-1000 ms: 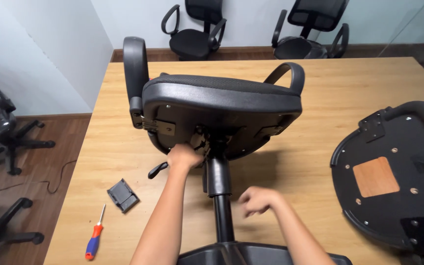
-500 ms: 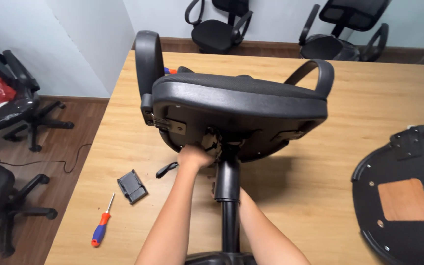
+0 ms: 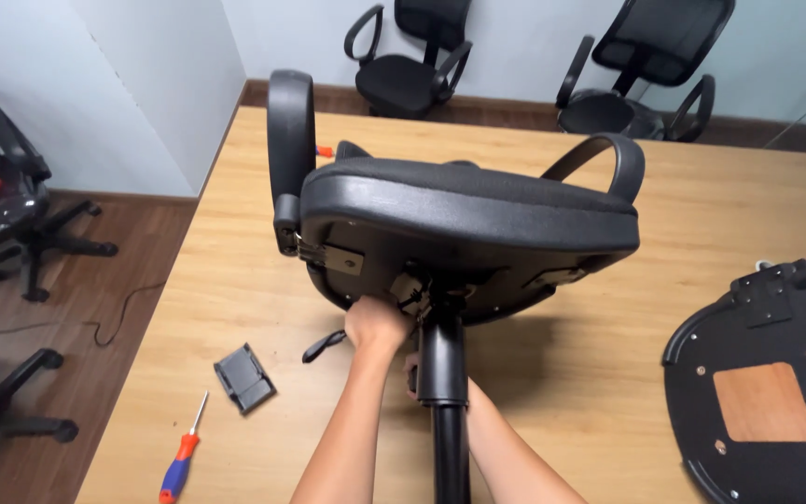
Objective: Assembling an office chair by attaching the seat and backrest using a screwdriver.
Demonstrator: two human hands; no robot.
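We note a black seat (image 3: 468,219) on a black column (image 3: 443,369). The table (image 3: 664,201) is light wood-grain. The screwdriver (image 3: 182,455) handle is red and blue. A second black seat pan (image 3: 767,383) carries a brown wooden patch (image 3: 764,403).

Two bare forearms and hands (image 3: 377,324) (no sleeves, gloves or jewellery visible)

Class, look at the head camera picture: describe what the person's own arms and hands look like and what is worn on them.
Both forearms are bare, with no sleeve in view. The left hand wears no glove, ring or watch that shows. The right hand is mostly hidden behind the black column, so only its bare forearm is plain. No markings, straps or cables show on either arm.
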